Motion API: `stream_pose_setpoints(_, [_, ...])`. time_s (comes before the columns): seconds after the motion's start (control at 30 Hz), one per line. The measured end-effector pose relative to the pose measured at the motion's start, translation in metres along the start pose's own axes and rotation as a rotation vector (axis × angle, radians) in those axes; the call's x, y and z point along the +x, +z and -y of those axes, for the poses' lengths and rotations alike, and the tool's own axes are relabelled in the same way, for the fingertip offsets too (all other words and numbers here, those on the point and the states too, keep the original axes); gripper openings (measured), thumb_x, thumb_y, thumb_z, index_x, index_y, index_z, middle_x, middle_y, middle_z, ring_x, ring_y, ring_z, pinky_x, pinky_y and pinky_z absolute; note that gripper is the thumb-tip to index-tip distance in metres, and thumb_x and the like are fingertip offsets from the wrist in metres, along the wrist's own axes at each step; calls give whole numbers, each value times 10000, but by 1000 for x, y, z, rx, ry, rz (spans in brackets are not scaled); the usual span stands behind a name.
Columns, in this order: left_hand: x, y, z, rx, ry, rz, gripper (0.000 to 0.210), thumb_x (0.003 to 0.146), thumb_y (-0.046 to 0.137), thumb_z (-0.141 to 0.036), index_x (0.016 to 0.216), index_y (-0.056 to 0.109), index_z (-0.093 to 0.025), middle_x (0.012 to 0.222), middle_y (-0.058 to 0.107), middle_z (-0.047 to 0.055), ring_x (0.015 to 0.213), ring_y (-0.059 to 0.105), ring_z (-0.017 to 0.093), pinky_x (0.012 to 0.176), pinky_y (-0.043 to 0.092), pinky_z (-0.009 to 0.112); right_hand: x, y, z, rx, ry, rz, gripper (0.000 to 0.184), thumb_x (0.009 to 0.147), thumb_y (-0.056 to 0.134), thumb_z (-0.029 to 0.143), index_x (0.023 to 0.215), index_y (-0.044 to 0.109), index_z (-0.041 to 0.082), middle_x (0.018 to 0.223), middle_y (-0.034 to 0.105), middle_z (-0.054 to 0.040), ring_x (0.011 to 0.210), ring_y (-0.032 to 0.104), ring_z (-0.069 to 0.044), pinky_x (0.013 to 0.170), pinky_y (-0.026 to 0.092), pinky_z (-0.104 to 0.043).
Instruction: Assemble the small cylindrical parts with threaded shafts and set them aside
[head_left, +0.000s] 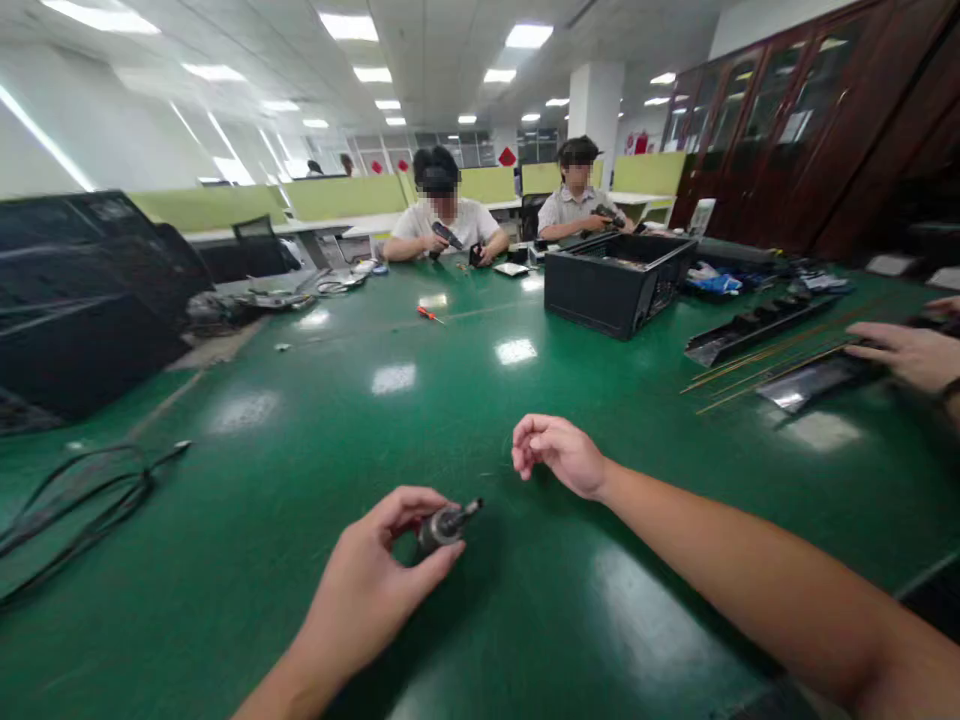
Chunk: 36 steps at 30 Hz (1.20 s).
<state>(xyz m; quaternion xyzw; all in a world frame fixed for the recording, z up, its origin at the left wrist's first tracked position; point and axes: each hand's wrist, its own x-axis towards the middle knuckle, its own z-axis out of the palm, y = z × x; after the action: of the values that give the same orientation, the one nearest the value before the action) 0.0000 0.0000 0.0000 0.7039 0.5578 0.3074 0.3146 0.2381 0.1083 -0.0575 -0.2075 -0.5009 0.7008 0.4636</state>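
Low over the near part of the green table, my left hand holds a dark cylindrical part between thumb and fingers. A thin shaft sticks out of its end toward the right; the part's exact kind is unclear, and my fingers hide some of its body. Farther forward and to the right is my right hand, apart from that part. Its fingers are curled in toward the thumb, and whatever they hold, if anything, is too small or hidden to make out.
Black cables lie at left, near dark computer cases. A red screwdriver lies mid-table. At right are a black open case, thin rods and a co-worker's hand. Two people sit across the table.
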Motion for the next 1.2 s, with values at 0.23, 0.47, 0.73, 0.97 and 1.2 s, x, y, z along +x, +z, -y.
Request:
stream_pose_setpoints(0.23, [39,29,2,-21,53,-8,267,752,747,-329,977,672,-208,900,706,14,827,642,199,791,468,332,2,-6,-6,-43,-40,-31,201,725,508,245,876,603,151,720,667,-51,591,599,-161,596,441,-287])
stream_pose_setpoints(0.47, [39,24,34,-27,-9,15,288,759,738,-369,1003,687,-224,918,705,10,845,638,202,768,454,319,-10,15,-8,-793,-178,66,490,657,605,98,1131,546,212,1003,646,-32,794,601,-161,731,454,-300])
stream_pose_setpoints(0.73, [45,30,34,-222,-92,41,419,725,782,-286,1105,610,-246,1013,721,-3,956,673,197,884,482,320,-15,25,-4,-1019,-204,58,313,706,706,115,983,593,206,888,611,2,785,586,-149,719,467,-266])
stream_pose_setpoints(0.97, [44,30,33,-228,-95,56,400,719,770,-241,1082,603,-239,1016,714,1,963,671,201,893,479,329,-16,26,-3,-1047,-226,102,265,724,713,141,965,617,197,870,619,-3,787,599,-154,724,461,-265])
stream_pose_setpoints(1.2, [42,30,34,-148,-51,41,345,731,753,-244,1051,625,-246,1000,693,-7,915,647,189,837,476,316,-16,27,-5,-1073,-244,139,215,756,707,185,961,644,196,884,662,-14,795,617,-164,728,452,-273])
